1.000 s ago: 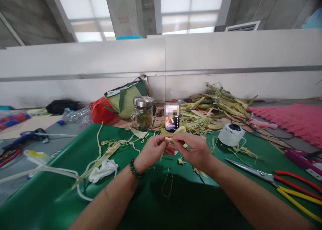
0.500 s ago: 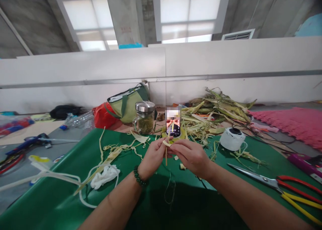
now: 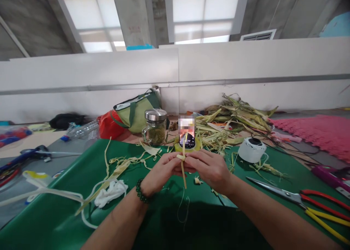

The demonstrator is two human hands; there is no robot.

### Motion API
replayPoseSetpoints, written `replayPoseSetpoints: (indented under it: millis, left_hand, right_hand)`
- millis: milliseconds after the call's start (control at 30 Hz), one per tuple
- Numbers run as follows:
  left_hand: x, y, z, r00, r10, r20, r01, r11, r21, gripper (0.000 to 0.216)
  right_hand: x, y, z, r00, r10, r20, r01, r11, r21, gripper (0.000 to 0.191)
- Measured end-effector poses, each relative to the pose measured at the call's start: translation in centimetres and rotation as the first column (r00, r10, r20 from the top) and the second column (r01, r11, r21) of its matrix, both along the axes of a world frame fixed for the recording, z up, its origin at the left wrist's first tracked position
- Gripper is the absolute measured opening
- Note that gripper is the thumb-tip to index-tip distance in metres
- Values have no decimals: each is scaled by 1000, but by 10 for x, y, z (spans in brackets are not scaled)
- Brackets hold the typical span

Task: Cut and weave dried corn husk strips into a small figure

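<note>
My left hand (image 3: 162, 171) and my right hand (image 3: 210, 168) meet above the green mat (image 3: 68, 213), fingertips pinched together. Between them they hold a thin pale corn husk strip (image 3: 183, 169) that stands nearly upright, its lower end hanging below the fingers and its top poking above them. A dark bead bracelet (image 3: 140, 192) circles my left wrist. A fine loose thread (image 3: 182, 206) lies on the mat under the hands. Small husk scraps (image 3: 197, 180) lie just beside my right hand.
A phone (image 3: 187, 136) stands propped behind the hands, next to a lidded glass jar (image 3: 155, 127). A corn husk pile (image 3: 235, 118) lies behind. White string roll (image 3: 252, 149) and scissors (image 3: 298, 199) sit right. Husk strips (image 3: 120, 166) and a white cloth (image 3: 111, 191) lie left.
The strip has turned from lying across between my fingertips to standing nearly upright. Both hands have shifted slightly lower and closed tighter together on it.
</note>
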State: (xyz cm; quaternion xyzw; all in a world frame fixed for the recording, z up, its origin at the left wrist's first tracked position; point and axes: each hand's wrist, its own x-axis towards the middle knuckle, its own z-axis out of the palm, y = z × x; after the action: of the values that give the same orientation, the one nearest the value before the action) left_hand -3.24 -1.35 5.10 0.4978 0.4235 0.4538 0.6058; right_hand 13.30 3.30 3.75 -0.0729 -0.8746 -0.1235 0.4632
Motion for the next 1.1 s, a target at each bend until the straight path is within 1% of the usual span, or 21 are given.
replayPoseSetpoints:
  millis: [133, 300, 400, 567, 633, 700, 800, 900, 1000, 1033, 1067, 1100]
  left_hand:
    - [0, 0, -1, 1000, 27, -11, -26, 1000, 17, 38]
    - [-5, -1, 0, 997, -58, 44, 57, 998, 37, 33]
    - [-8, -2, 0, 994, -82, 76, 76, 994, 74, 30]
    - [-8, -1, 1, 991, -103, -87, 115, 983, 145, 36]
    - [-7, 0, 2, 988, -108, -106, 123, 982, 145, 38]
    - [-7, 1, 3, 990, -89, -110, 104, 986, 132, 38]
    - [-6, 3, 1, 996, 0, -87, 11, 992, 128, 41]
    - [-4, 5, -3, 996, 68, -53, -61, 991, 116, 49]
    - [-1, 4, -6, 994, 90, -57, -82, 989, 125, 53]
    - [-1, 4, -7, 993, 94, -68, -83, 986, 144, 52]
    - [0, 4, -7, 992, 95, -82, -81, 983, 167, 50]
    - [0, 3, -7, 991, 91, -96, -72, 980, 187, 48]
  right_hand:
    - [0, 1, 0, 1000, 21, 7, -21, 1000, 15, 26]
    - [0, 0, 1, 999, 27, 22, -28, 999, 42, 23]
    - [0, -1, 2, 999, 22, 34, -24, 998, 63, 19]
    - [3, 0, 2, 996, 14, 83, -21, 996, 88, 19]
    - [4, 2, 4, 995, 18, 102, -28, 995, 100, 19]
    - [4, 3, 6, 995, 7, 97, -17, 994, 105, 19]
    - [-1, -2, 10, 996, -28, 84, 19, 994, 105, 20]
    - [-9, -12, 8, 983, -66, 170, 42, 989, 141, 19]
    - [-15, -17, 1, 974, -83, 212, 44, 982, 185, 13]
    - [-16, -17, -2, 977, -56, 205, 21, 986, 166, 13]
    - [-17, -16, -5, 984, -15, 179, -5, 994, 114, 14]
    - [-17, -15, -8, 992, 19, 128, -22, 999, 23, 14]
